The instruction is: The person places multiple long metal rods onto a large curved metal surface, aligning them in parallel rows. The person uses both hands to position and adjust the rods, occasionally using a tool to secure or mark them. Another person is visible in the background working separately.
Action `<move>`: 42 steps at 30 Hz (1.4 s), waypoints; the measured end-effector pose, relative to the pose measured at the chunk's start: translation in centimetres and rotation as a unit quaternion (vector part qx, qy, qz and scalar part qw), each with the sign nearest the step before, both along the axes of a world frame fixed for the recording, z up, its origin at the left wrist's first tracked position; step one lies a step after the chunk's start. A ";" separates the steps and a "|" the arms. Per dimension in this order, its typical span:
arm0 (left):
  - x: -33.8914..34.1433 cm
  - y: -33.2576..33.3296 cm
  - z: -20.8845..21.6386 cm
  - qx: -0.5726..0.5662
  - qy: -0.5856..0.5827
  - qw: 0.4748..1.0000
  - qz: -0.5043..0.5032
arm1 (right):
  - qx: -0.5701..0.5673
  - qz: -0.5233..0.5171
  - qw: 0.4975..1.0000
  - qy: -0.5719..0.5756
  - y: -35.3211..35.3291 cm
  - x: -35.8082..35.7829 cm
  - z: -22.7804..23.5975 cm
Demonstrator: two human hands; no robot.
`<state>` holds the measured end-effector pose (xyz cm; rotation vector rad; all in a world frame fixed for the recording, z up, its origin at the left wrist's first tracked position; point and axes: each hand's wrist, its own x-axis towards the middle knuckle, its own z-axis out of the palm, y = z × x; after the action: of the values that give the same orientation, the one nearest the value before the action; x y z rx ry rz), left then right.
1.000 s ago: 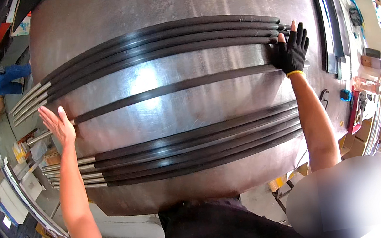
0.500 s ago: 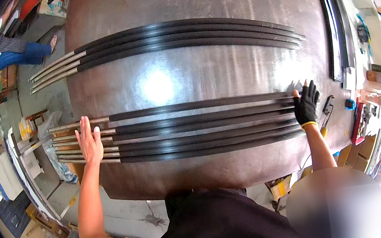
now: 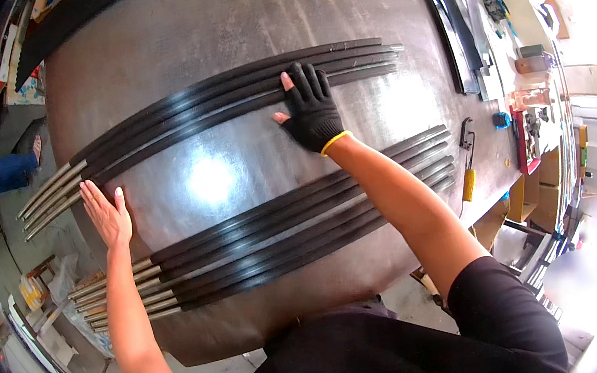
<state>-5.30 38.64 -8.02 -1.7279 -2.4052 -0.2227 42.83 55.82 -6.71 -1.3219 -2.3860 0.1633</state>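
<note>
Two bundles of long, thin rods lie across the dark table (image 3: 231, 22). Each rod is sleeved in black, with bare silvery metal at its left end. Over the far bundle (image 3: 183, 109) is my right hand (image 3: 311, 109), in a black glove with a yellow cuff and bare thumb and fingertip. Its fingers are spread and rest on or just above the sleeves. My bare left hand (image 3: 108, 215) is stretched out flat beside that bundle's metal ends, fingertips at the nearest rod. The near bundle (image 3: 229, 229) lies closer to me, partly under both forearms.
A tool with a yellow handle (image 3: 469, 185) lies at the table's right side. Long black strips (image 3: 443, 24) run along the far right edge. A black sheet (image 3: 74, 27) lies at the far left. Beyond the left edge, a person's blue trouser leg (image 3: 6, 173) shows.
Both hands have left the near bundle's ends and reached forward to the far bundle, the right one also moving left. The near rods now sit closer together. The view has turned.
</note>
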 end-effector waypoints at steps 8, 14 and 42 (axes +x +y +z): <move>-3.6 -2.7 6.1 0.010 -0.006 0.997 -0.073 | -0.084 0.021 0.996 -0.037 -3.1 1.4 2.8; -8.7 -2.0 6.2 -0.160 -0.021 0.979 -0.127 | -0.139 0.093 0.986 -0.013 -0.3 1.1 2.7; 3.4 -8.2 5.3 -0.132 -0.028 0.978 -0.158 | -0.326 -0.570 0.754 -0.021 -19.8 43.3 1.8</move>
<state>-1.94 30.48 -2.69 -2.2485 -2.2708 0.0103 86.10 36.03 -4.90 -2.8385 -1.1219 0.6130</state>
